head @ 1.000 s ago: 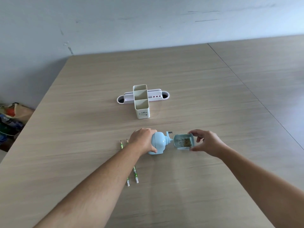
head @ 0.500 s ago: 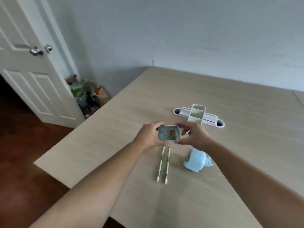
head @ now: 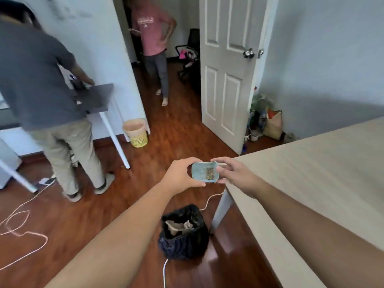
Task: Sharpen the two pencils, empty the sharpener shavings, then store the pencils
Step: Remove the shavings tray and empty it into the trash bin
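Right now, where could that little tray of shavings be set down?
The table top to the right of both hands is bare all the way to the wall. Below, the floor is crowded: a black bin, a table leg and cables.

My one camera sits on my head, looking forward and down past the table (head: 311, 183) corner onto the floor (head: 176, 132), my hands close below it.

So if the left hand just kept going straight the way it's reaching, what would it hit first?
Probably nothing soon. The left hand, holding the shavings tray with the right hand, reaches out over open floor; the black-lined bin sits below it. Depth is hard to judge.
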A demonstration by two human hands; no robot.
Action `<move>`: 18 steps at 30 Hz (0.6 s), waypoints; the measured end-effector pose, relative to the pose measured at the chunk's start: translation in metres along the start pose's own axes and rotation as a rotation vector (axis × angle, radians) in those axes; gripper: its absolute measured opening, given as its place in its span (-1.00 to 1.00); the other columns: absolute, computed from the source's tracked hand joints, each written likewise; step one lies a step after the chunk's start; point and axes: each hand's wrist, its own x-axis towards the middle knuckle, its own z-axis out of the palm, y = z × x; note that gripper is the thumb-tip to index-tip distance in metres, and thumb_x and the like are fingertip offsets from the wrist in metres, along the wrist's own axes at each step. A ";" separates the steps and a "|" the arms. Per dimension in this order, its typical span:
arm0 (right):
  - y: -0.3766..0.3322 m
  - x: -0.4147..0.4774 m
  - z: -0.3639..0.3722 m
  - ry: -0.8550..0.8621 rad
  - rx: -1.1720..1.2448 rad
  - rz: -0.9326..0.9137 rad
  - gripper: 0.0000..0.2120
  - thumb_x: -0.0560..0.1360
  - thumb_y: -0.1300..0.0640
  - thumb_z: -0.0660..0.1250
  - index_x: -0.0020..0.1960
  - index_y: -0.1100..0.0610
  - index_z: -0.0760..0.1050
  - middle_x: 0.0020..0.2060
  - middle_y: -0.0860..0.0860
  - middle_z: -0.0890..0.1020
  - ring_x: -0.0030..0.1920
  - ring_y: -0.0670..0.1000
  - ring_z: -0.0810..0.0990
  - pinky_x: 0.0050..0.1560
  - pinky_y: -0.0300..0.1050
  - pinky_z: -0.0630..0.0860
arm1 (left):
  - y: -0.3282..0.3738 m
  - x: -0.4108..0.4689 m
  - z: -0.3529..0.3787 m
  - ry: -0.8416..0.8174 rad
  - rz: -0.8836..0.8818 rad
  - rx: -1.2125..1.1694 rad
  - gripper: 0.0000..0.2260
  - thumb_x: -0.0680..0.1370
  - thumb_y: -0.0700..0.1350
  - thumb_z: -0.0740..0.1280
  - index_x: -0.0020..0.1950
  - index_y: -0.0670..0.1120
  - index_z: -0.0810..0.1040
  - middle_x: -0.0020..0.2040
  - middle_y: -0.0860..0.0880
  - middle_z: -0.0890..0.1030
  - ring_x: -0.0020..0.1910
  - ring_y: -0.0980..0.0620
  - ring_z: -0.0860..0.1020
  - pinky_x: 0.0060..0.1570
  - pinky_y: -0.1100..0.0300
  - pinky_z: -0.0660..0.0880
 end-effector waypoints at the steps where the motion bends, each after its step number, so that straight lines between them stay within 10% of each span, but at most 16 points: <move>1: -0.002 0.022 0.017 -0.026 0.032 0.016 -0.82 0.58 0.19 0.20 0.13 0.01 0.47 0.05 0.13 0.62 -0.08 -0.05 0.65 -0.08 -0.26 0.62 | -0.020 0.003 -0.014 0.004 -0.020 0.000 -0.51 0.25 -0.08 0.62 0.14 0.01 0.59 0.08 0.12 0.65 0.03 0.21 0.55 0.05 0.42 0.40; 9: 0.035 0.147 0.112 -0.193 0.122 0.242 -0.84 0.57 0.21 0.23 0.04 -0.02 0.50 -0.02 0.11 0.64 -0.04 0.06 0.67 0.05 -0.10 0.62 | -0.169 0.020 -0.039 -0.049 -0.210 -0.099 -0.51 0.25 -0.14 0.61 0.14 -0.02 0.59 0.09 0.09 0.66 0.09 0.12 0.58 0.17 0.19 0.50; 18: 0.216 0.237 0.131 -0.071 -0.034 0.433 -0.80 0.54 0.31 0.22 -0.01 0.03 0.47 -0.02 0.15 0.60 -0.14 0.03 0.60 -0.05 -0.05 0.61 | -0.322 0.024 0.105 -0.147 -0.565 -0.046 -0.35 0.41 -0.03 0.49 0.45 -0.02 0.32 0.43 0.00 0.42 0.40 0.00 0.39 0.40 0.09 0.33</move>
